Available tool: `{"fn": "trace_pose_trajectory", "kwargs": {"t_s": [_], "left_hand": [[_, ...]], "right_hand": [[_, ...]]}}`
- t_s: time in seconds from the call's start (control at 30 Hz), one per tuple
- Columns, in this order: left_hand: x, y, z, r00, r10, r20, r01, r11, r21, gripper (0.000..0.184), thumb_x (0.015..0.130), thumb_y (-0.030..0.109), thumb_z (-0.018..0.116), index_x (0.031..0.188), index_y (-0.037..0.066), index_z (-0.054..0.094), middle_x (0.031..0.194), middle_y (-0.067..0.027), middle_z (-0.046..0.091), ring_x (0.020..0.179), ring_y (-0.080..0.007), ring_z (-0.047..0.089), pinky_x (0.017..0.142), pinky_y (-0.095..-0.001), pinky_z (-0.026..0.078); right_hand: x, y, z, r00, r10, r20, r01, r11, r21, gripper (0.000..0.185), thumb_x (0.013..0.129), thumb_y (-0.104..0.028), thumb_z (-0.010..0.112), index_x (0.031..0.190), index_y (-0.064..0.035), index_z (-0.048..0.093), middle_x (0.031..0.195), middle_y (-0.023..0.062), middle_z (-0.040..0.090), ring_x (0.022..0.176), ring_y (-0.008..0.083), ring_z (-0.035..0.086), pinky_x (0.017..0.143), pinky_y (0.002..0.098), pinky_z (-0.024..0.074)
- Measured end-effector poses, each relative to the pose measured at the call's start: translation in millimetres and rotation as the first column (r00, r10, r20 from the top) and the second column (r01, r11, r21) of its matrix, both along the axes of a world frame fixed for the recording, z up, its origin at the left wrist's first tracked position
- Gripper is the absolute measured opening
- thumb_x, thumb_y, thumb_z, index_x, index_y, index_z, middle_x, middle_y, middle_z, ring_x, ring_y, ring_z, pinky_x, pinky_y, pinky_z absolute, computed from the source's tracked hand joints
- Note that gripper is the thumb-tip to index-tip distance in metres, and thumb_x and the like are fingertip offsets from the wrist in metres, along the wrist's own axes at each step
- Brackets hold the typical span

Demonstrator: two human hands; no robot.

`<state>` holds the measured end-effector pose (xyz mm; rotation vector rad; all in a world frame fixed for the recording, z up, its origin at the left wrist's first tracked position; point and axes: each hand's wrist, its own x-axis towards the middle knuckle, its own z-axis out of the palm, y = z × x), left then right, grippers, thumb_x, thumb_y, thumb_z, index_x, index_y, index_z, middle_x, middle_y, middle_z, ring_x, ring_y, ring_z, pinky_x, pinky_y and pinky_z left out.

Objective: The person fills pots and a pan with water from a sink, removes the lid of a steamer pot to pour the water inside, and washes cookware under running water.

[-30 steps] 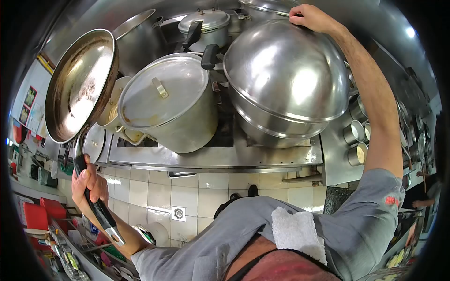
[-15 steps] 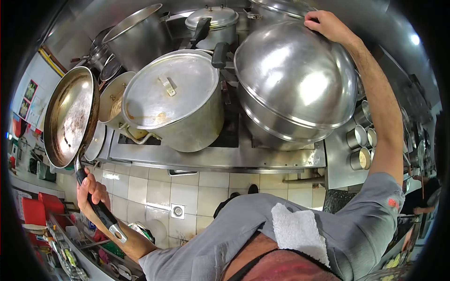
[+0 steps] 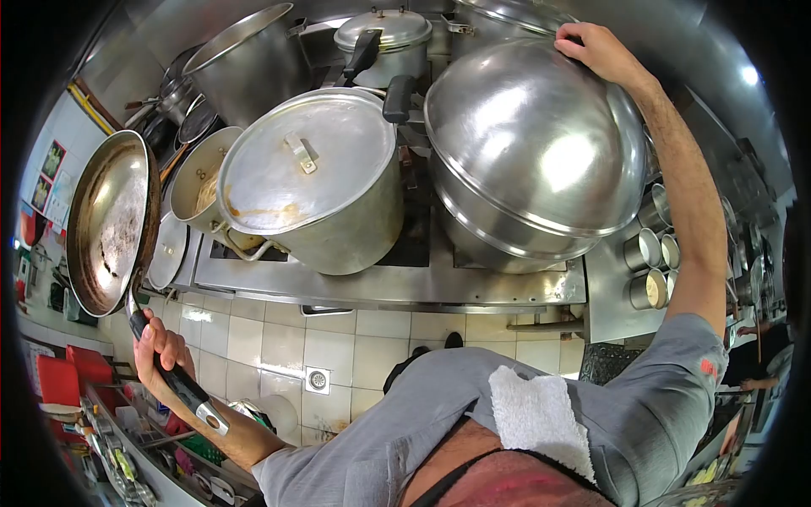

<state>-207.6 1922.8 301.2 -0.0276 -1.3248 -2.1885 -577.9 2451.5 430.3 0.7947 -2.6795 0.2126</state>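
My left hand (image 3: 162, 353) is closed around the black handle of a frying pan (image 3: 110, 224). The pan is held up and tilted, its browned, scorched inside facing me, left of the stove. My right arm reaches over a large domed steel lid (image 3: 532, 139) that covers a wide steel pot (image 3: 490, 241). At the lid's far right edge my right hand (image 3: 596, 52) is closed, fingers curled against it; the fingertips are partly hidden. Beside the dome stands a big aluminium pot (image 3: 338, 228) under a flat lid (image 3: 270, 186).
The stove's steel front edge (image 3: 389, 287) runs before me. Behind are a pressure cooker (image 3: 384, 38) and a tall steel pot (image 3: 253, 72). An open pot (image 3: 190, 194) stands at left. Small metal cups (image 3: 646, 249) sit at right. A floor drain (image 3: 318, 380) lies in the tiles.
The frying pan has moved left and slightly down in my left hand. My right hand has shifted slightly to the right, along with the domed lid.
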Motion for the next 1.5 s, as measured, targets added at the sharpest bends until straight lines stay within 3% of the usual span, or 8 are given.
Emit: {"fn": "trace_pose_trajectory", "kwargs": {"t_s": [0.23,0.77,0.9,1.07,1.2,1.3,1.37,1.5], "left_hand": [[0,15,3,1.0,0.0,0.01,0.0,1.0,0.03,0.026,0.087,0.007,0.045,0.11,-0.006,0.042,0.066,-0.0004,0.04,0.04,-0.0042,0.038,0.036,-0.0192,0.034],[-3,20,-6,1.0,0.005,0.005,-0.005,0.997,0.073,0.029,0.088,0.007,0.043,0.113,-0.008,0.043,0.068,-0.0019,0.047,0.041,-0.0047,0.039,0.036,-0.0205,0.033],[0,30,-5,1.0,0.008,-0.015,-0.007,0.996,0.087,0.03,0.089,0.009,0.043,0.115,-0.007,0.043,0.066,0.0001,0.044,0.041,-0.0046,0.038,0.036,-0.0202,0.033],[-3,68,18,0.981,0.164,0.1,-0.174,0.98,0.096,0.027,0.091,0.011,0.041,0.114,-0.003,0.038,0.066,0.0019,0.037,0.042,-0.0037,0.037,0.038,-0.0204,0.032],[-5,89,26,0.994,0.072,0.081,-0.077,0.995,0.058,0.029,0.092,0.014,0.043,0.113,-0.006,0.045,0.078,-0.0007,0.052,0.046,-0.0031,0.04,0.043,-0.0195,0.035],[-23,126,44,0.932,0.336,0.137,-0.348,0.935,0.074,0.028,0.091,0.016,0.045,0.11,-0.004,0.047,0.067,0.0031,0.046,0.045,-0.003,0.037,0.043,-0.0199,0.031],[-33,141,54,0.934,0.322,0.152,-0.337,0.938,0.081,0.022,0.091,0.015,0.046,0.104,-0.003,0.048,0.067,0.0031,0.043,0.043,-0.0033,0.036,0.041,-0.0196,0.03],[-27,158,60,0.935,0.311,0.17,-0.329,0.94,0.09,0.023,0.092,0.012,0.042,0.107,-0.006,0.045,0.073,0.0002,0.043,0.046,-0.0042,0.038,0.042,-0.0211,0.031]], "right_hand": [[7,2,7,0.99,0.017,-0.137,-0.015,1.0,0.01,0.023,0.086,-0.023,0.054,0.093,-0.0007,0.057,0.083,0.0114,0.06,0.08,0.0222,0.056,0.074,0.0327,0.0424],[16,1,5,0.993,0.04,0.107,-0.035,0.998,-0.052,0.025,0.086,-0.025,0.056,0.092,-0.001,0.058,0.077,0.0068,0.058,0.075,0.0167,0.054,0.071,0.0298,0.0423],[-3,27,36,0.964,-0.047,0.261,0.127,0.946,-0.299,0.027,0.086,-0.032,0.055,0.096,-0.0073,0.061,0.076,-0.0022,0.056,0.061,0.0073,0.048,0.051,0.0226,0.0383],[-89,64,52,0.995,-0.044,0.094,0.082,0.893,-0.443,0.016,0.077,-0.013,0.056,0.084,-0.0001,0.063,0.067,0.0093,0.062,0.057,0.0166,0.056,0.053,0.0318,0.0471],[-221,72,39,0.981,-0.015,0.192,0.122,0.818,-0.562,0.013,0.076,-0.011,0.061,0.085,-0.0023,0.064,0.066,0.0076,0.061,0.054,0.0142,0.055,0.045,0.0299,0.0458],[-336,63,19,0.957,0.139,0.254,0.075,0.73,-0.68,0.017,0.074,-0.013,0.065,0.09,-0.0063,0.065,0.069,0.0083,0.062,0.055,0.0161,0.058,0.047,0.0319,0.0489],[-385,44,8,0.945,0.032,0.324,0.232,0.633,-0.738,0.023,0.083,-0.025,0.061,0.096,-0.0056,0.059,0.074,-0.0014,0.055,0.054,0.0065,0.044,0.045,0.0205,0.0349],[-485,42,-33,0.766,0.295,0.571,0.337,0.572,-0.748,0.014,0.077,-0.017,0.067,0.083,-0.007,0.058,0.068,-0.0003,0.054,0.053,0.0108,0.045,0.048,0.0249,0.0374]]}}
